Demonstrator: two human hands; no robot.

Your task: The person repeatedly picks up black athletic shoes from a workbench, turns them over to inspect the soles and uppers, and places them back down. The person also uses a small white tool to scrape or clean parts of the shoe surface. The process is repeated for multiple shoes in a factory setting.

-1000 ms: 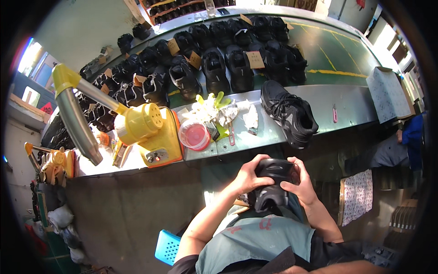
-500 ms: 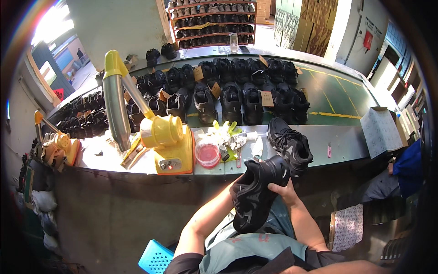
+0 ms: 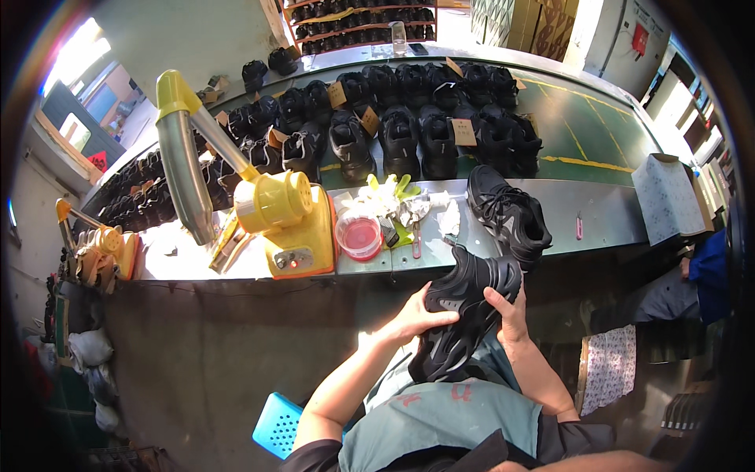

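Above my lap I hold one black sneaker (image 3: 462, 303) in both hands, tilted so that its side with grey accents shows. My left hand (image 3: 421, 316) is closed on the shoe's left side, thumb laid across the upper. On the other end, my right hand (image 3: 510, 312) grips with the thumb on top; its remaining fingers are partly hidden behind the shoe. Just beyond, a second black sneaker (image 3: 507, 214) with laces rests on the metal bench edge, close to the held one.
A yellow machine with a metal nozzle (image 3: 295, 232) stands on the bench (image 3: 598, 208), beside a tub of pink liquid (image 3: 359, 237). Near them lie yellow-white gloves (image 3: 389, 197) and a pink-handled tool (image 3: 579, 226). Tagged black shoes (image 3: 399, 141) line the green belt (image 3: 582, 149). A patterned box (image 3: 664, 197) sits right.
The held sneaker has been turned, bringing its side into view. My left hand has come out from behind it, thumb now on the upper. The view has shifted slightly.
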